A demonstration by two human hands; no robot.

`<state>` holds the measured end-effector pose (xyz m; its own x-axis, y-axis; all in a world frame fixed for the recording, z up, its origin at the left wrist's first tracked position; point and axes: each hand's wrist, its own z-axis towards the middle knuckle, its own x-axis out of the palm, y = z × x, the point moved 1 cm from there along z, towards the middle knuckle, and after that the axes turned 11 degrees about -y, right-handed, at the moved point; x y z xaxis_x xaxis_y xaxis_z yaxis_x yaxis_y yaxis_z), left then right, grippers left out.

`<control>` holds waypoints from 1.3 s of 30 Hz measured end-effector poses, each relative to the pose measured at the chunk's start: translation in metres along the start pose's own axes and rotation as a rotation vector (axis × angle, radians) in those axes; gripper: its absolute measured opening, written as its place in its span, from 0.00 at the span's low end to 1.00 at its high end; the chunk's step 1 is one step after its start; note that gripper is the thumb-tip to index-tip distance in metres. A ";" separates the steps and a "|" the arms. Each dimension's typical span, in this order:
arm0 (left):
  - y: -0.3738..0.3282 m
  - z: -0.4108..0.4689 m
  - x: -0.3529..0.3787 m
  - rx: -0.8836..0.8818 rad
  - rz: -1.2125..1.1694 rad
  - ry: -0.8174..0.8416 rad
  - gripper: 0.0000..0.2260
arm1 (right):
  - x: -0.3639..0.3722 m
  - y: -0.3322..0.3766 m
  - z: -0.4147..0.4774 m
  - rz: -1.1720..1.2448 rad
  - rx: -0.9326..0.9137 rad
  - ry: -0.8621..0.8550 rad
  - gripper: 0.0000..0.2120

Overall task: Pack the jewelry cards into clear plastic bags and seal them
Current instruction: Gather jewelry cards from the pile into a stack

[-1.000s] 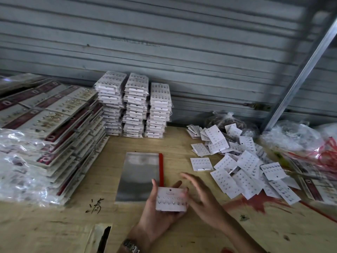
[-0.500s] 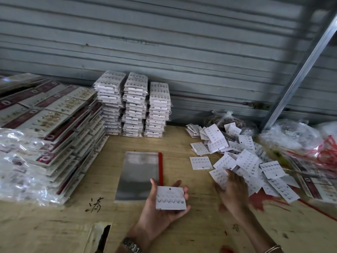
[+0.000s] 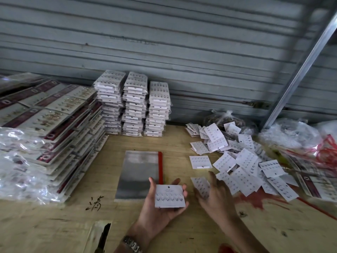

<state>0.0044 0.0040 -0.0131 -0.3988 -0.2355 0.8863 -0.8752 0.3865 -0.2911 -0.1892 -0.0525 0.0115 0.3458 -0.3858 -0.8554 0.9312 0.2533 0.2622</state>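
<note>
My left hand (image 3: 156, 214) lies palm up above the table's front and holds a small stack of white jewelry cards (image 3: 169, 196), fingers curled round its edges. Just to the right, my right hand (image 3: 217, 196) holds one more white card (image 3: 200, 185), blurred by motion. A flat pile of clear plastic bags with a red strip (image 3: 139, 172) lies on the wooden table (image 3: 54, 225) just beyond my left hand. A loose heap of white jewelry cards (image 3: 242, 161) spreads over the table at the right.
Three tall stacks of bagged cards (image 3: 133, 105) stand against the grey shutter at the back. Larger bagged cards with dark red bands (image 3: 47, 125) pile up on the left. Crumpled plastic bags (image 3: 290, 134) and a slanted metal bar (image 3: 300, 66) are at the right.
My right hand reached out to the loose heap, took a card and has come back toward my left hand. My left hand has kept its stack almost still.
</note>
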 end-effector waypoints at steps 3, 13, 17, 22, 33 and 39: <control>0.000 -0.001 0.002 -0.002 -0.009 -0.028 0.41 | 0.006 0.003 -0.003 -0.099 0.007 0.088 0.46; -0.001 -0.004 0.004 0.027 0.035 -0.101 0.41 | -0.015 -0.028 0.023 0.133 -0.319 0.379 0.40; -0.002 -0.004 0.005 0.019 0.032 -0.118 0.41 | -0.015 -0.037 0.034 0.262 -0.267 0.768 0.55; -0.001 -0.002 0.003 0.018 0.029 -0.131 0.40 | -0.011 -0.034 0.036 0.215 -0.188 0.725 0.52; -0.001 0.001 -0.003 0.029 0.042 -0.139 0.39 | -0.005 -0.008 0.026 -0.155 -0.297 0.265 0.45; -0.002 0.001 -0.003 0.035 0.059 -0.147 0.39 | -0.021 -0.019 0.030 0.217 -0.301 0.677 0.46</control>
<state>0.0067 0.0035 -0.0156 -0.4832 -0.3419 0.8060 -0.8571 0.3727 -0.3557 -0.2109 -0.0758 0.0376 0.2807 0.3021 -0.9110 0.7457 0.5289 0.4052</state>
